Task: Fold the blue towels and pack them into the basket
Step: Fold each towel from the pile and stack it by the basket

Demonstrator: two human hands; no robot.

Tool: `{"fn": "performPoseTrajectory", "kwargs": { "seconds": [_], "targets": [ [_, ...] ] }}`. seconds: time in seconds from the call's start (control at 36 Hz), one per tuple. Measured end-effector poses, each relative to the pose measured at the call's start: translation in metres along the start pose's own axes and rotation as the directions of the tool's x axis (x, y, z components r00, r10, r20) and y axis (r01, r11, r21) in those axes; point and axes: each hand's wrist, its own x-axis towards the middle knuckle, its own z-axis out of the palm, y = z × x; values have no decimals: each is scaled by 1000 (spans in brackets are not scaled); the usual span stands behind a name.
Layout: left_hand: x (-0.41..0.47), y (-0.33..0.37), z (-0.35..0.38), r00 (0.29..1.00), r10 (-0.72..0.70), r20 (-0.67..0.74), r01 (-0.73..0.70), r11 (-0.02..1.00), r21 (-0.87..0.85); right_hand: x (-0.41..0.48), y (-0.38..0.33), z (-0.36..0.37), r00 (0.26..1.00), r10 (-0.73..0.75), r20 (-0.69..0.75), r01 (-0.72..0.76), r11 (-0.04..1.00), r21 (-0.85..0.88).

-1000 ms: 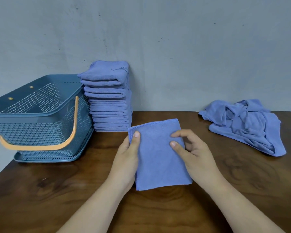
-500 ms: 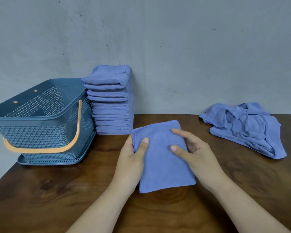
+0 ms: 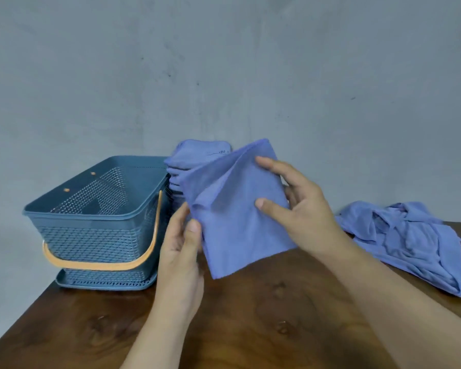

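A folded blue towel [image 3: 237,209] hangs lifted off the table, tilted up toward the stack. My left hand [image 3: 183,249] pinches its left edge between thumb and fingers. My right hand [image 3: 301,209] grips its right side, thumb and a finger on the front, the other fingers behind. A tall stack of folded blue towels [image 3: 197,155] stands against the wall behind it, mostly hidden. The blue perforated basket [image 3: 96,219] with an orange handle [image 3: 101,263] sits at the left, empty as far as I see.
A crumpled heap of unfolded blue towels [image 3: 407,243] lies at the right on the dark wooden table [image 3: 250,328]. A grey wall stands right behind the table. The table's left edge runs diagonally below the basket.
The folded towel lay flat on the table under both hands; both hands have now picked it up and raised it toward the stack. The camera has tilted upward.
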Motion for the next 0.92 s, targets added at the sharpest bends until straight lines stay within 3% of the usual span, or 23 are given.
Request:
{"fn": "performPoseTrajectory", "kwargs": {
  "seconds": [0.08, 0.17, 0.28, 0.36, 0.42, 0.58, 0.69, 0.81, 0.92],
  "targets": [
    [3, 14, -7, 1000, -22, -10, 21, 998, -62, 60, -4, 12, 995, -51, -82, 57, 996, 71],
    [3, 12, -11, 1000, -28, -14, 27, 998, -58, 124, 4, 28, 971, 49, -233, -4, 981, 193],
    [3, -6, -14, 994, -104, -26, 104, 994, 15, 187, 38, 50, 922, 306, -237, -242, 934, 261],
    [4, -18, -20, 989, -147, -3, 146, 986, 81, 193, 70, 66, 845, 527, -92, -513, 847, 143],
    [4, -23, -24, 985, -170, 18, 166, 979, 116, 190, 85, 70, 775, 627, -77, -625, 779, 58],
    [4, -33, -26, 972, -225, 72, 211, 964, 162, 196, 95, 72, 754, 647, -113, -641, 763, 84],
    [2, -35, -24, 966, -236, 103, 214, 959, 184, 206, 94, 67, 797, 594, -109, -592, 804, 57],
    [0, -33, -22, 963, -247, 104, 223, 955, 197, 212, 98, 62, 807, 587, -70, -589, 792, -160],
    [-1, -30, -20, 959, -265, 103, 242, 950, 196, 218, 90, 58, 836, 543, -81, -462, 617, -637]
  ]
}}
